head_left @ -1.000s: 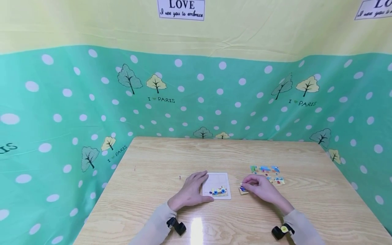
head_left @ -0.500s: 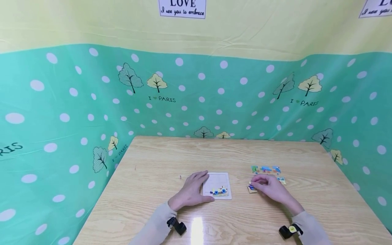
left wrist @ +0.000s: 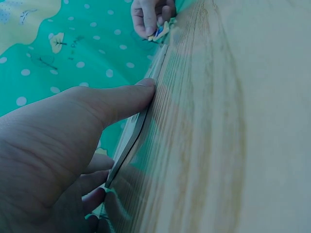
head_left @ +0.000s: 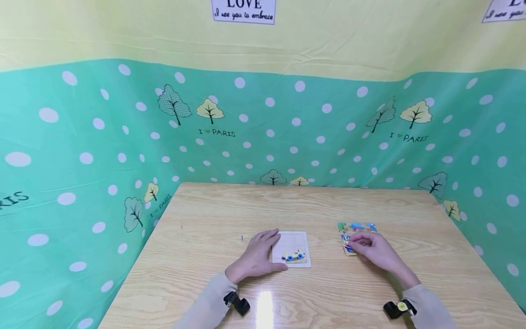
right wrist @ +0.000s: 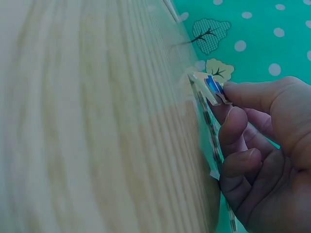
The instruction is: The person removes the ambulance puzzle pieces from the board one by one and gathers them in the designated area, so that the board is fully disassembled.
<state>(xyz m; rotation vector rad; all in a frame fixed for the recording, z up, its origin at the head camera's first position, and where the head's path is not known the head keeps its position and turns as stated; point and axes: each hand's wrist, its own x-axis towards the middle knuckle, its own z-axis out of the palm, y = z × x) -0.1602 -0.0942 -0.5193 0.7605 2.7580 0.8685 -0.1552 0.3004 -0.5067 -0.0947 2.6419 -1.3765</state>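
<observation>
My left hand (head_left: 255, 256) lies along the left side of a white square puzzle tray (head_left: 289, 237), thumb at its near edge and fingers spread toward its far left corner. Inside the tray, at the bottom right, sits a puzzle piece (head_left: 300, 257) printed with a yellow vehicle on blue wheels. To the right, my right hand (head_left: 376, 250) pinches a small puzzle piece (right wrist: 214, 86) with blue on it between thumb and fingers. That piece is tilted, near the row of loose pieces. Several of these loose puzzle pieces (head_left: 356, 226) are partly hidden behind the hand.
The wooden table (head_left: 230, 205) has a tiny reddish bit (head_left: 242, 237) left of the tray. A green dotted cloth (head_left: 255, 151) hangs behind and on both sides. Light reflects off the tabletop in front of the tray.
My right hand has moved to the right with the pinched puzzle piece, from beside the tray to the loose pieces. The left hand and the tray have stayed put.
</observation>
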